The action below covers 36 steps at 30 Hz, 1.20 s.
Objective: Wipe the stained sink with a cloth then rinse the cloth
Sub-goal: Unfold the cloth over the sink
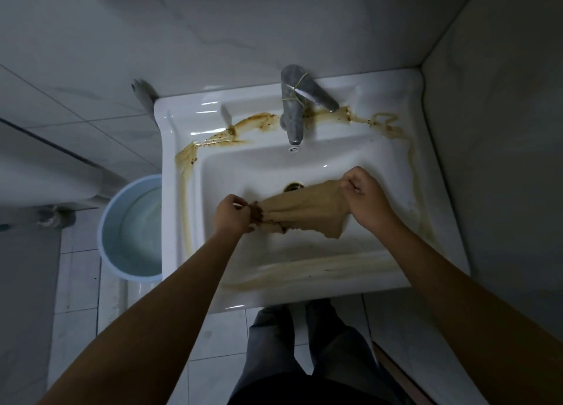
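A white ceramic sink (341, 157) fills the middle of the view, with brown stains smeared along its back ledge, left rim, right rim and front rim. Over the basin, both hands hold a tan, brown-soiled cloth (304, 209) stretched between them. My left hand (233, 214) pinches the bunched, dirtiest end. My right hand (364, 195) grips the other end, slightly higher, near the drain (294, 186). A grey faucet (294, 112) bound with a rubber band stands at the back; no water runs from it.
A light blue bucket (122, 252) holding water stands on the tiled floor left of the sink. Marble-look walls close in behind and on the right. My legs stand directly below the sink's front edge.
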Each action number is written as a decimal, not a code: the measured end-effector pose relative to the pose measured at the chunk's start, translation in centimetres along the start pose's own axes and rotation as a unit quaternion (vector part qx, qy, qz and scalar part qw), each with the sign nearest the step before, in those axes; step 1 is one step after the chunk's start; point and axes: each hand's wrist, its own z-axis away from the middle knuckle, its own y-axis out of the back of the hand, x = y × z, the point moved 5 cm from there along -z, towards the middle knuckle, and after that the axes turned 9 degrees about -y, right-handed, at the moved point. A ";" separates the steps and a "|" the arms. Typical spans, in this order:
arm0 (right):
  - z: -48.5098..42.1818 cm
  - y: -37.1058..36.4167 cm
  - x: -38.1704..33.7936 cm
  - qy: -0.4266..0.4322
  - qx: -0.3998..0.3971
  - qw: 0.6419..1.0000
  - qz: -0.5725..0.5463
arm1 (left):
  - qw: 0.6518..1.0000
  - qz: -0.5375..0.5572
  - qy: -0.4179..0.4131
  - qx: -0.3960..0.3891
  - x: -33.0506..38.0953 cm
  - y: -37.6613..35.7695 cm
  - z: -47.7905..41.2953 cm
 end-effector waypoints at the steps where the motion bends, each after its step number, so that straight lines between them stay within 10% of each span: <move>1: -0.1 0.1 0.4 -0.011 0.002 1.000 0.005 | 0.996 0.083 0.032 0.008 0.0 -0.4 0.0; 5: -0.4 0.6 2.1 -0.057 0.024 0.998 -0.013 | 0.964 0.248 0.084 -0.053 1.4 -2.2 0.8; 10: -0.8 2.2 2.7 -0.085 0.062 0.994 -0.032 | 0.976 0.121 0.032 -0.177 1.6 -2.3 0.8; 16: -1.2 2.6 3.1 -0.072 0.048 0.995 0.053 | 0.984 -0.151 -0.081 -0.052 1.0 0.7 -1.2; 27: -3.3 5.1 1.4 -0.095 0.078 0.992 -0.004 | 0.987 0.161 -0.026 0.002 4.4 4.6 -1.3; 36: -3.7 5.5 1.6 -0.097 0.058 0.994 0.003 | 0.989 -0.037 -0.143 -0.004 4.4 4.6 -0.2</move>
